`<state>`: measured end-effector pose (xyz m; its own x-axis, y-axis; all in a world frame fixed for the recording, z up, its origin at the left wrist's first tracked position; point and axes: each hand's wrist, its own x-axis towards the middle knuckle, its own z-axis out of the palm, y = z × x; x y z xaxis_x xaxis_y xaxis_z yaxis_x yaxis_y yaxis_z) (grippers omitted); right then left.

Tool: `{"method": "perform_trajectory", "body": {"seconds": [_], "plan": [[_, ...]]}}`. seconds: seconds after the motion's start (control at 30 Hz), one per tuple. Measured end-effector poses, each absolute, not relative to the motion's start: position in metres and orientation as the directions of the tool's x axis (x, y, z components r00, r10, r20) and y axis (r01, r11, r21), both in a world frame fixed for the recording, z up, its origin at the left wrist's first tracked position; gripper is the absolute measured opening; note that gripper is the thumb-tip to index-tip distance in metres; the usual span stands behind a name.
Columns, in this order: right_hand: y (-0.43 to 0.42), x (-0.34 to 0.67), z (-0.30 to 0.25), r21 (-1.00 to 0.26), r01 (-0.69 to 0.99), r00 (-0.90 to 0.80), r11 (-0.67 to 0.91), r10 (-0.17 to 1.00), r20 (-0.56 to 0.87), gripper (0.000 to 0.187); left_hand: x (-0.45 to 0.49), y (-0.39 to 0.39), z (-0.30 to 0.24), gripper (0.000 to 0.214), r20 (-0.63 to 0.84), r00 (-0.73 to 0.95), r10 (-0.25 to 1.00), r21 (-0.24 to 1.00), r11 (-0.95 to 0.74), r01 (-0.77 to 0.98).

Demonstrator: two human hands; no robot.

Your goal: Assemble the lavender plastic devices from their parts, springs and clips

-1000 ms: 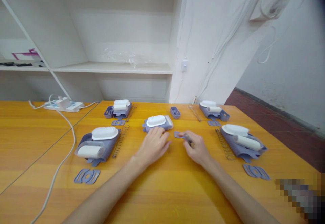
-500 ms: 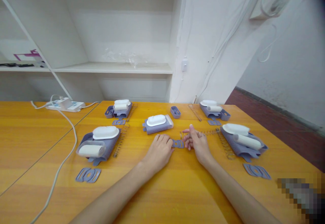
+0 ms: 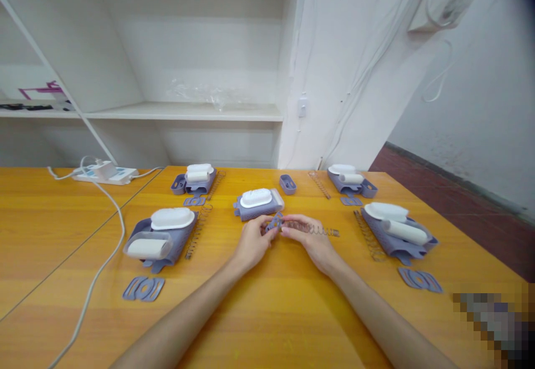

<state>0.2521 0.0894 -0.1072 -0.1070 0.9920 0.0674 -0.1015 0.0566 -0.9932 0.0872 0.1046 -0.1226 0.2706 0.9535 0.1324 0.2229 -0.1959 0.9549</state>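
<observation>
Near the middle of the table, my left hand point(image 3: 254, 242) pinches a small flat purple-grey plastic plate with cut-outs point(image 3: 275, 222), raised and tilted. Facing it, my right hand point(image 3: 311, 242) is closed on a metal coil spring point(image 3: 324, 229), whose coils stretch out to the right across the hand. The fingertips of both hands almost meet at the plate; whether the spring's end touches it I cannot tell. Just beyond my hands lies a purple-grey housing point(image 3: 257, 212) with a white oval part point(image 3: 256, 197) on top. A small purple-grey cup point(image 3: 287, 184) stands behind it.
Similar sets surround my hands: one housing point(image 3: 178, 241) at left, one point(image 3: 397, 235) at right, two farther back. Springs point(image 3: 369, 235) and flat plates point(image 3: 144, 289) lie beside them. A power strip point(image 3: 106, 174) with a white cable point(image 3: 119, 207) is at left; a blurred object point(image 3: 493, 321) sits front right.
My left hand has lifted the flat plate off the table and tilted it. My right hand has moved left to it, bringing the spring along.
</observation>
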Motion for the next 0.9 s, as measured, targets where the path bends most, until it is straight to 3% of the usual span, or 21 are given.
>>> {"method": "perform_trajectory", "body": {"seconds": [0.2, 0.3, 0.43, 0.7, 0.9], "plan": [[0.093, 0.242, -0.1, -0.962, 0.155, 0.068, 0.227, 0.969, 0.239, 0.019, 0.092, 0.098, -0.115, 0.044, -0.022, 0.285, 0.958, 0.993, 0.056, -0.109], [0.092, 0.239, -0.101, -0.955, 0.179, 0.144, 0.235, 0.954, 0.262, 0.022, 0.093, 0.093, -0.114, 0.057, -0.033, 0.331, 0.943, 0.974, 0.104, -0.199], [0.09, 0.238, -0.102, -0.966, 0.101, 0.185, 0.238, 0.95, 0.253, 0.025, 0.092, 0.091, -0.115, 0.073, 0.001, 0.373, 0.928, 0.972, 0.086, -0.217], [0.09, 0.239, -0.107, -0.964, 0.078, 0.268, 0.256, 0.926, 0.267, 0.026, 0.092, 0.089, -0.111, 0.057, 0.028, 0.366, 0.93, 0.976, 0.054, -0.213], [0.086, 0.238, -0.107, -0.972, 0.008, 0.163, 0.234, 0.959, 0.232, 0.041, 0.095, 0.09, -0.118, 0.064, 0.049, 0.3, 0.953, 0.974, 0.021, -0.225]]}}
